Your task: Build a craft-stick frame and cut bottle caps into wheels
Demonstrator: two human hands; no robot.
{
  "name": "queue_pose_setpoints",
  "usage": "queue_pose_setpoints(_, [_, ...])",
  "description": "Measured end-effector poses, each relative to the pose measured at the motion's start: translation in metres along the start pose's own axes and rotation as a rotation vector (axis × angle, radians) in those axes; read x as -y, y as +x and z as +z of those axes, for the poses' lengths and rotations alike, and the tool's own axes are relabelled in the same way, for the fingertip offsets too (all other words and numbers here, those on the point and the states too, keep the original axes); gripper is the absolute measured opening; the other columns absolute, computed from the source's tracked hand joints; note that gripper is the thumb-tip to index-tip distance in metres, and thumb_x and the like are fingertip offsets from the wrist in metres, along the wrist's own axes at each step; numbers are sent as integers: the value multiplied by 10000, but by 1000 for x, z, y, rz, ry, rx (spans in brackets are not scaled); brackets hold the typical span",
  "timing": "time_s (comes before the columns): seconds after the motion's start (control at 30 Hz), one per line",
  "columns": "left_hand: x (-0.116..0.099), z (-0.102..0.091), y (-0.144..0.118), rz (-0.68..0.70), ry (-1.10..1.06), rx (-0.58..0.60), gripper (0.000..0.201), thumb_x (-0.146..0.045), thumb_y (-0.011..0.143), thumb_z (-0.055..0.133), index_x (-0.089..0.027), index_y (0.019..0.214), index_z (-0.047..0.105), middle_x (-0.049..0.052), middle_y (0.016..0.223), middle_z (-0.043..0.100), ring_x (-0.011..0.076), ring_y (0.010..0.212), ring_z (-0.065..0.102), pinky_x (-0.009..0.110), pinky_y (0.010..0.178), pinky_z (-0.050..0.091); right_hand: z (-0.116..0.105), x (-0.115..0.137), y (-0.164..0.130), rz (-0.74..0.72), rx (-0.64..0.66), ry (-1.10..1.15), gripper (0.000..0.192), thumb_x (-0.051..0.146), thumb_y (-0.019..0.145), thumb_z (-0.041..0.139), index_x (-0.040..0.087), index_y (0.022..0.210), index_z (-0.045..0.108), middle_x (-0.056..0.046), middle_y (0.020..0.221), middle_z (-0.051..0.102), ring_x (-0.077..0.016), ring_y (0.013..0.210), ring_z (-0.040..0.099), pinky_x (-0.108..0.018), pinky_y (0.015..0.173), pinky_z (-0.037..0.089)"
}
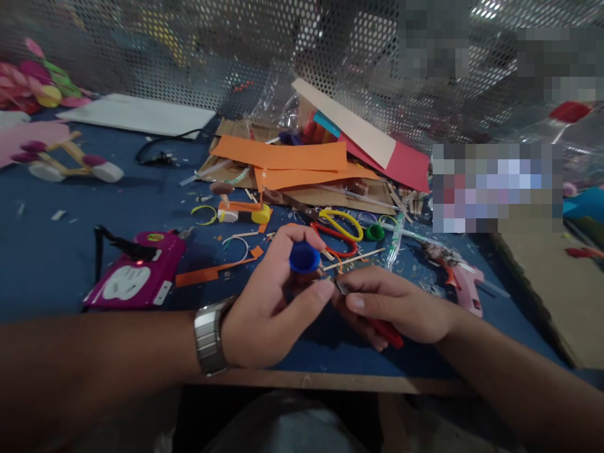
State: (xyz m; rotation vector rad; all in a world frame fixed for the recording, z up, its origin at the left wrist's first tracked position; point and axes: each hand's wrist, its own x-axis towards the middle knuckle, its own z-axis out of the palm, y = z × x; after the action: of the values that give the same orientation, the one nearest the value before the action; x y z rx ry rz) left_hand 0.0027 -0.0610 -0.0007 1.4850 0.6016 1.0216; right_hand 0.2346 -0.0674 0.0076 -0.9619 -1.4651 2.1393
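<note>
Left hand (pixel 268 308) fingers curled tight round a small round blue plastic bottle cap (pixel 304 257), index over the top, thumb pressing from below; cap held just above the near part of the blue table top (pixel 47 264), open side up. Right hand (pixel 394 305) closed on a red-handled tool (pixel 389 333), thumb and forefinger pinched at its dark tip, which meets the cap's lower edge; blade shape too small to tell. Metal-link wristwatch (pixel 210 336) on the left wrist. Just behind the hands, yellow-and-red-handled scissors (pixel 337 226), a small green ring cap (pixel 374 232), thin wooden sticks and orange paper scraps. Right of the hands, a pink glue gun (pixel 460 283) lying flat. Left, a magenta plastic power strip (pixel 139 270) with black cord. Farther back, orange card strips (pixel 283 157) on brown cardboard, red and beige sheets tilted over them. Perforated metal mesh wall (pixel 189 50) behind.
</note>
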Motion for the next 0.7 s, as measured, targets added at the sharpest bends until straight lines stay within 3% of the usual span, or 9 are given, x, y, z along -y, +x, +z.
queue_pose_setpoints(0.17, [7,0,13,-93,-304,-207,256,-292,1022,677,-265,1166,467,-62,784,485,116,606,422,244,570,390,-5,-1,4,-32,-87,41,481,637,1024,700,187,880,606,69,582,572,-87,378,516,-174,374,424])
queue_pose_setpoints(0.3, [4,2,18,-222,-401,-234,299,-355,971,715,-223,1160,525,-71,713,461,112,608,382,221,558,367,-7,3,8,-140,-275,-13,475,632,1052,633,165,982,675,35,678,613,-115,459,605,-208,440,487])
queue_pose_setpoints(0.43, [-3,3,15,-243,-411,-187,280,-401,970,706,-200,1110,573,-71,675,448,109,596,355,217,533,348,-9,7,10,-274,-502,-436,328,477,1101,575,178,1046,699,14,728,647,-141,552,637,-242,510,473])
queue_pose_setpoints(0.57, [-6,1,13,-281,-400,-143,259,-426,974,693,-187,1020,606,-64,645,455,100,560,343,212,491,308,-19,9,13,-351,-698,-878,227,361,1082,568,210,930,644,18,682,626,-164,600,593,-299,612,428])
queue_pose_setpoints(0.7, [-7,1,13,-313,-405,-73,330,-503,965,695,-185,973,608,-61,631,467,90,526,344,213,473,273,-28,11,15,-362,-812,-994,217,375,1072,569,210,950,640,4,696,642,-193,644,595,-328,654,421])
